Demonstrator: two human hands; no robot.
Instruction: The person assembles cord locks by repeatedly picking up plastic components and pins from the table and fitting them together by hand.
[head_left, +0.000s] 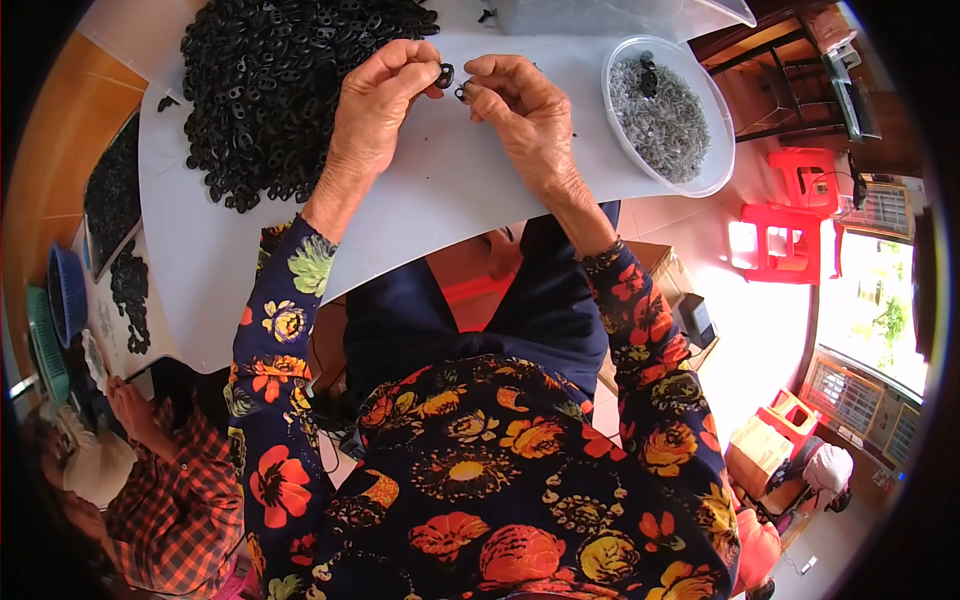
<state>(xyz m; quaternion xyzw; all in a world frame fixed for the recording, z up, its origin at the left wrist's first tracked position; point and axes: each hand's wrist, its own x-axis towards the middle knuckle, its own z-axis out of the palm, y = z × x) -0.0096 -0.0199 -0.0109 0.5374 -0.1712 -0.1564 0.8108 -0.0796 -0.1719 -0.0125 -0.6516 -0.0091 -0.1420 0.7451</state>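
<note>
At twelve o'clock in my view, over the pale table (pixel 450 170), both hands work close together, just apart. The left hand (pixel 375 108) comes in from about seven o'clock of its fingertips, and I see its thumb and forefinger clamped on a small black oval piece (pixel 446 75), the hole in it facing my camera. The right hand (pixel 525 108) faces it from the other side, its thumb and forefinger pinched together on a second black piece (pixel 463 92), smaller in what shows, with the other fingers curled loosely; how much of that piece the fingertips hide I cannot tell. Between ten and eleven o'clock I have a big heap (pixel 255 110) of black oval pieces, many showing two holes, spread right up beside the left wrist. Between one and two o'clock stands a round clear tub (pixel 613 120), well apart from the right hand, filled with small clear bits (pixel 665 135), a few black pieces lying on top near its far rim. Toward nine o'clock I make out a blue basket (pixel 66 295) beside a green basket (pixel 46 345). At eight o'clock sits a co-worker in a checked shirt (pixel 180 500), and toward half past two a red stool (pixel 785 265) stands on the floor.
</note>
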